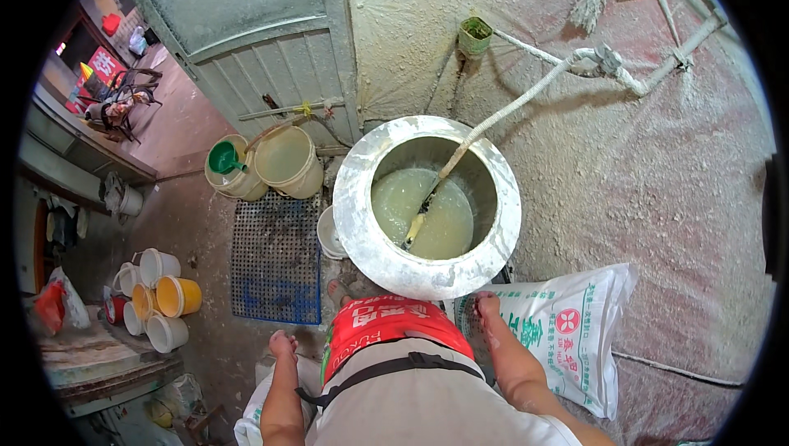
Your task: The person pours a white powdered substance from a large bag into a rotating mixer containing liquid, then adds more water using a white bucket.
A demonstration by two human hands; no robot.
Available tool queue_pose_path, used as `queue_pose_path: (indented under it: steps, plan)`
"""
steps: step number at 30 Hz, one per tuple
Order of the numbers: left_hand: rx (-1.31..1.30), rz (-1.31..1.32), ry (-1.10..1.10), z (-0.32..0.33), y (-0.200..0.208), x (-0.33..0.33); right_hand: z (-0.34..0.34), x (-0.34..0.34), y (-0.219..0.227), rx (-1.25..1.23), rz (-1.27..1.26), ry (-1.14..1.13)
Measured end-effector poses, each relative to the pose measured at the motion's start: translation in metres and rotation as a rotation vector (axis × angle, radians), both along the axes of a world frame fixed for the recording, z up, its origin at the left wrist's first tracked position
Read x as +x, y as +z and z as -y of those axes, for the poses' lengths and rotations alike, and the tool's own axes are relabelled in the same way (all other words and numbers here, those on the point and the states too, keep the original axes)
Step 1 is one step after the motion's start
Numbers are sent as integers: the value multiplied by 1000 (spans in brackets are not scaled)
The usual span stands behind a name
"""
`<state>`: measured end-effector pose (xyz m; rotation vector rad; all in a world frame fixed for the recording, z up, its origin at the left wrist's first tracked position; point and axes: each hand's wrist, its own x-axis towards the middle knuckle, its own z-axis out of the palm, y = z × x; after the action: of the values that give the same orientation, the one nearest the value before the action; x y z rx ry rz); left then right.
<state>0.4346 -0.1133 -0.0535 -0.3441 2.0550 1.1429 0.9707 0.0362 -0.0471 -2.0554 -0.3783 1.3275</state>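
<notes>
While the left hand [283, 343] is low by the hip with its fingers a bit bent, the right hand [486, 305] is at the top edge of a big white bag [575, 347]. I can't tell if either hand grips anything. Just past them, between the bag and a dark mat [275, 257], is a big pot [360, 228] of cloudy water [411, 200]. A hose [526, 99] dips into it. Farther left are two buckets [300, 186], one with a green scoop [222, 156].
</notes>
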Motion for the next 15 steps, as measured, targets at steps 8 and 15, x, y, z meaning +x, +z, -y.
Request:
queue_pose_path:
  steps: [8, 15]
  plan:
    - [12, -13, -15, -6, 5, -1, -1, -2, 4, 16, -10, 27]
    - [22, -10, -4, -13, 10, 2, -1, 3, -3, -27, -31, 44]
